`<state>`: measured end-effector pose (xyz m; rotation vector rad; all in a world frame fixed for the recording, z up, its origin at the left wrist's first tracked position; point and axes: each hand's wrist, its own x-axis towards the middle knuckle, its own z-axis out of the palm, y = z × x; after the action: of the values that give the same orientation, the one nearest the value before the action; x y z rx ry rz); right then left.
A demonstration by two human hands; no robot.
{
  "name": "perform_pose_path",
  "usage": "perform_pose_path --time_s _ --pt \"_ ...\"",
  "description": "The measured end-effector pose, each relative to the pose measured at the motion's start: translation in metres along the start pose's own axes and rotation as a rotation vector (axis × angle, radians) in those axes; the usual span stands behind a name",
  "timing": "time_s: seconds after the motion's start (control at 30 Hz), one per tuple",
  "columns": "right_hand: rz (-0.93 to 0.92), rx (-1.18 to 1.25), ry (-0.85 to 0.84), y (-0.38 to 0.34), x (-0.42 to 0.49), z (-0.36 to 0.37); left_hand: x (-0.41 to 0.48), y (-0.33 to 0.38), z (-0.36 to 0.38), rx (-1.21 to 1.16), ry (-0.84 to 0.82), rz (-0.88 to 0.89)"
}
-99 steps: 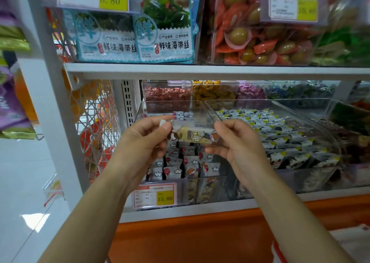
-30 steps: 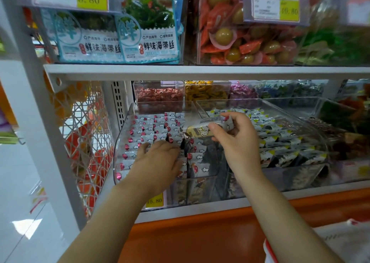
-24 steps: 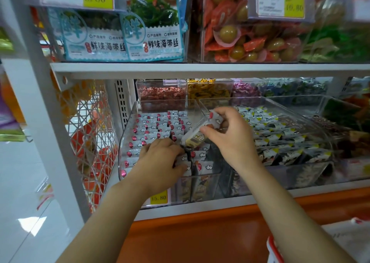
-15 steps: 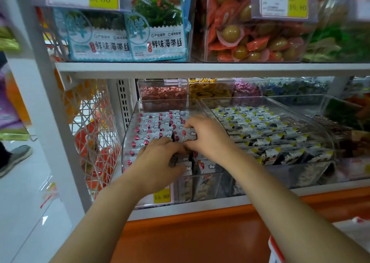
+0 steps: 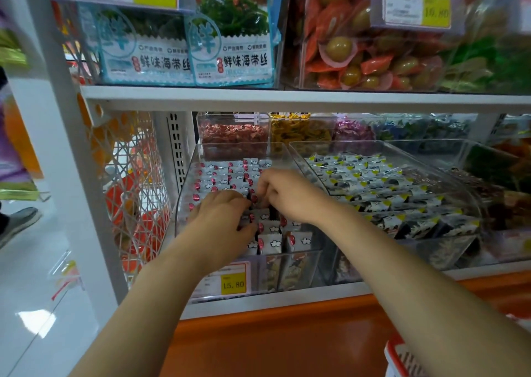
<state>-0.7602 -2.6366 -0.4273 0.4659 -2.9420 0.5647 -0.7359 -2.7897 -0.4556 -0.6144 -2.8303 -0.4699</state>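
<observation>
A clear plastic bin [image 5: 184,204] on the lower shelf holds rows of small white snack packets [image 5: 218,172] printed with red dots and clouds. Both my hands are inside it, close together. My left hand [image 5: 221,215] lies knuckles-up on the packets with its fingers bent and their tips buried between the rows, so its hold is hidden. My right hand [image 5: 287,195] reaches in from the right. Its thumb and fingers pinch down on a packet in the middle row, and that packet is mostly covered.
To the right stands a second clear bin [image 5: 448,158] of black-and-white packets [image 5: 373,187]. A yellow price tag [image 5: 233,284] hangs on the front. The upper shelf [image 5: 287,98] carries seaweed bags [image 5: 230,57]. Below the shelf runs an orange base [image 5: 273,345], with a red basket [image 5: 399,356] at bottom right.
Earlier both hands held one packet up in front of the bin. My left hand went down onto the rows, then my right hand carried the packet down into the bin beside it.
</observation>
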Motion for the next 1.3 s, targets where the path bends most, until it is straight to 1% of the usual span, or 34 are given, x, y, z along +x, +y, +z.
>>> perform_pose_path --time_s 0.1,0.17,0.33,0.4,0.43,0.53,0.6,0.67,0.77,0.83,0.87,0.93,1.07,1.17,1.23,1.3 --pt "0.019 0.008 0.106 0.004 0.008 -0.003 0.000 0.001 -0.001 0.013 -0.018 -0.014" --pt "0.031 -0.043 0.136 0.006 0.016 -0.004 0.001 0.001 -0.001 0.004 -0.013 -0.017" --pt "0.003 -0.361 0.066 0.006 0.032 0.006 0.001 0.002 0.001 -0.006 0.002 -0.004" --pt "0.002 -0.384 0.063 0.006 0.034 0.009 0.000 0.001 0.002 -0.017 0.011 -0.009" --pt "-0.005 -0.352 0.079 0.006 0.034 0.008 0.000 0.000 0.001 -0.022 0.023 -0.012" --pt "-0.040 -0.132 0.203 0.007 0.025 -0.001 0.002 -0.001 -0.001 -0.067 0.095 -0.025" --pt "-0.088 -0.004 0.362 0.007 0.013 -0.010 0.002 -0.002 -0.004 -0.134 0.160 -0.034" --pt "-0.108 0.075 0.516 0.007 -0.001 -0.017 0.001 -0.001 -0.006 -0.209 0.231 -0.051" --pt "-0.052 0.228 0.731 0.010 -0.022 -0.021 -0.001 0.003 -0.010 -0.332 0.302 -0.085" --pt "0.014 0.398 0.811 0.011 -0.034 -0.018 -0.002 0.008 -0.010 -0.434 0.306 -0.095" --pt "0.048 0.505 0.814 0.012 -0.040 -0.016 -0.003 0.010 -0.010 -0.497 0.297 -0.101" --pt "0.106 0.762 0.766 0.011 -0.047 -0.011 -0.004 0.014 -0.009 -0.659 0.279 -0.136" --pt "0.150 1.306 0.661 0.009 -0.056 -0.010 -0.003 0.012 -0.014 -1.152 0.272 -0.312" --pt "0.160 1.544 0.583 0.007 -0.061 -0.009 -0.006 0.012 -0.017 -1.398 0.217 -0.364" --pt "0.159 1.645 0.546 0.007 -0.064 -0.008 -0.007 0.014 -0.018 -1.481 0.186 -0.379" --pt "0.154 1.700 0.515 0.007 -0.066 -0.008 -0.007 0.016 -0.017 -1.515 0.176 -0.384"
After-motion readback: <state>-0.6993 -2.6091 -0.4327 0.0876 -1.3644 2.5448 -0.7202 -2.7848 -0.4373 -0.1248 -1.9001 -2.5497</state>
